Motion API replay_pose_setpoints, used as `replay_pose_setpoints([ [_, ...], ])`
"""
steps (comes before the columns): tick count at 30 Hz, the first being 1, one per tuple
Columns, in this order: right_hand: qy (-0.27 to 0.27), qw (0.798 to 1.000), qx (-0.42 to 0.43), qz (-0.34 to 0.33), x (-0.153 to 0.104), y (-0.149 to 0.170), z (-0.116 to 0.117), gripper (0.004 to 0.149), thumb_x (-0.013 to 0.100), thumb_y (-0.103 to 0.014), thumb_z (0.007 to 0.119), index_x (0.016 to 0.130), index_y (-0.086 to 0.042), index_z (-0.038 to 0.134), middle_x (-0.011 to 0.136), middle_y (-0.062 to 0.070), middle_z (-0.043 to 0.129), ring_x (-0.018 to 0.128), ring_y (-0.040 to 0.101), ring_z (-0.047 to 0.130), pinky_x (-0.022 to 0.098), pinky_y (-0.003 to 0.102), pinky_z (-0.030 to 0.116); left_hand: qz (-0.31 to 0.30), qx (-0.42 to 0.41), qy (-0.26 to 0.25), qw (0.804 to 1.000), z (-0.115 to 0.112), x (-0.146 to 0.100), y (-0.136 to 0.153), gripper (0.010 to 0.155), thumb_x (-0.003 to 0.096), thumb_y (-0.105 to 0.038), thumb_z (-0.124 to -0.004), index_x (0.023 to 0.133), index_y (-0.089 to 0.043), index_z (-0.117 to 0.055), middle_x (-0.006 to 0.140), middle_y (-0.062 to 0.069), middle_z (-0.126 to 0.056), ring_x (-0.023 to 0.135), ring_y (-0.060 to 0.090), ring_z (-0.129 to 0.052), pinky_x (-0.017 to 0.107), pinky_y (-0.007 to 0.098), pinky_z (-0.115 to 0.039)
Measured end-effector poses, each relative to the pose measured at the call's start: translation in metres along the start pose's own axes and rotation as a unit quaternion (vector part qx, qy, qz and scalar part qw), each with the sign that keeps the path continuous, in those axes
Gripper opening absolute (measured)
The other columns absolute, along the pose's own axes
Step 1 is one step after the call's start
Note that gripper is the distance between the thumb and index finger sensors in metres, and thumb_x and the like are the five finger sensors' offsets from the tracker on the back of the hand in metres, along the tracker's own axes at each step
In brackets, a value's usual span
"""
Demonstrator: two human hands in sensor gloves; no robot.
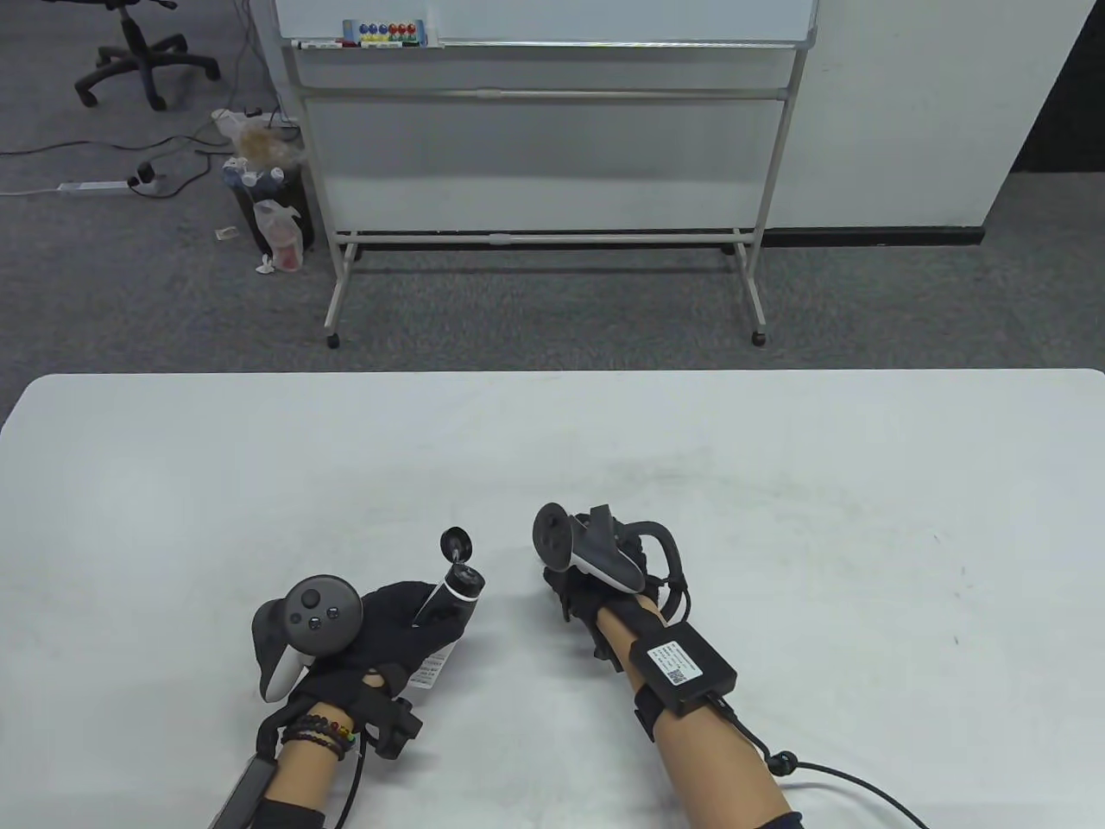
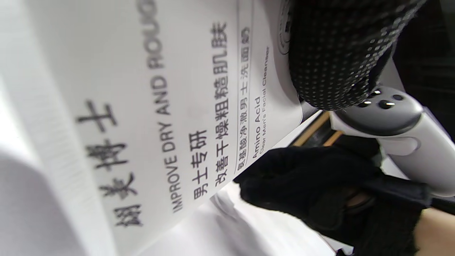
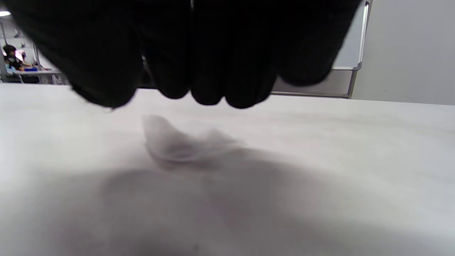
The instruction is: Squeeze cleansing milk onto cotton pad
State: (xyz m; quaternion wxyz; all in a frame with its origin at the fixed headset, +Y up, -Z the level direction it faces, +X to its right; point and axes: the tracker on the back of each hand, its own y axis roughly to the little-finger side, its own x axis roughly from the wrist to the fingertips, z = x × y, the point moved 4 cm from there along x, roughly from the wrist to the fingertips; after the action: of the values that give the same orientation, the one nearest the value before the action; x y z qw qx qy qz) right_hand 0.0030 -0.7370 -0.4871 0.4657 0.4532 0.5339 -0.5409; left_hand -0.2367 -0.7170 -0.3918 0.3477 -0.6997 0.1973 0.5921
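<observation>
Here L hand (image 1: pixel 380 635) fingers grip tube (image 1: pixel 449 609), cap up-right; R hand (image 1: pixel 596 579) fingers unclear.

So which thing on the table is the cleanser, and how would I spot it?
Look at the near edge of the white table, where two gloved hands come in. The left hand holds the tube, slanted up toward the right hand. It is white with black print, and its black flip cap stands open at the tip, which nothing else there has.
</observation>
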Motion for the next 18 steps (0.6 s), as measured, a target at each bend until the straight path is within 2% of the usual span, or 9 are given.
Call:
replay_pose_setpoints([
  [5,-0.033,0.995,-0.085,0.032,0.016,-0.008,0.019,0.061,0.032,-0.054,0.091,0.086,-0.027,0.089,0.087,0.001,0.093,0.073,0.024,0.099,0.051,0.040,0.083,-0.002,0.003,0.005,1.000,-0.002,0.001,-0.001,0.054,0.0391,-0.050,-0.091,0.080,-0.015,-0.086,0.061,0.006,-0.097,0.047,0.020,-0.100,0.038,0.041,-0.091],
  [7,-0.007,0.997,-0.067,0.031,0.017,-0.006,0.017,0.054,0.032,-0.048,0.095,0.082,-0.026,0.092,0.081,0.001,0.097,0.064,0.021,0.104,0.045,0.035,0.086,-0.002,0.003,0.005,1.000,-0.002,0.001,-0.001,0.054,0.0391,-0.050,-0.091,0.080,-0.015,-0.086,0.061,0.006,-0.097,0.047,0.020,-0.100,0.038,0.041,-0.091],
  [8,-0.011,0.998,-0.057,0.035,0.019,-0.004,0.018,0.052,0.032,-0.045,0.096,0.080,-0.026,0.093,0.078,0.002,0.099,0.059,0.019,0.105,0.041,0.033,0.088,-0.002,0.001,0.006,1.000,-0.002,0.002,-0.001,0.054,0.0389,-0.050,-0.091,0.080,-0.015,-0.086,0.061,0.006,-0.097,0.047,0.020,-0.100,0.038,0.041,-0.091],
  [10,0.007,0.998,-0.053,0.039,0.018,-0.001,0.014,0.042,0.031,-0.038,0.099,0.071,-0.026,0.098,0.067,0.001,0.105,0.046,0.017,0.108,0.034,0.031,0.091,-0.007,-0.006,0.007,1.000,-0.003,0.001,-0.002,0.055,0.0381,-0.050,-0.092,0.080,-0.015,-0.087,0.060,0.005,-0.098,0.046,0.020,-0.100,0.038,0.041,-0.091],
  [12,0.004,0.997,-0.066,0.041,0.017,0.006,0.012,0.038,0.031,-0.038,0.099,0.067,-0.027,0.101,0.062,-0.001,0.107,0.041,0.015,0.109,0.030,0.029,0.092,-0.003,-0.013,0.004,1.000,-0.006,0.001,-0.003,0.055,0.0378,-0.051,-0.092,0.079,-0.015,-0.087,0.059,0.005,-0.098,0.045,0.020,-0.101,0.038,0.041,-0.092],
  [18,-0.034,0.990,0.113,0.078,-0.011,0.047,-0.011,0.038,0.035,-0.037,0.094,0.071,-0.028,0.098,0.069,0.000,0.103,0.048,0.017,0.106,0.035,0.031,0.088,-0.012,-0.040,0.014,0.999,-0.021,0.002,-0.013,0.057,0.0376,-0.057,-0.089,0.076,-0.015,-0.089,0.055,0.005,-0.099,0.042,0.018,-0.101,0.036,0.041,-0.092],
])
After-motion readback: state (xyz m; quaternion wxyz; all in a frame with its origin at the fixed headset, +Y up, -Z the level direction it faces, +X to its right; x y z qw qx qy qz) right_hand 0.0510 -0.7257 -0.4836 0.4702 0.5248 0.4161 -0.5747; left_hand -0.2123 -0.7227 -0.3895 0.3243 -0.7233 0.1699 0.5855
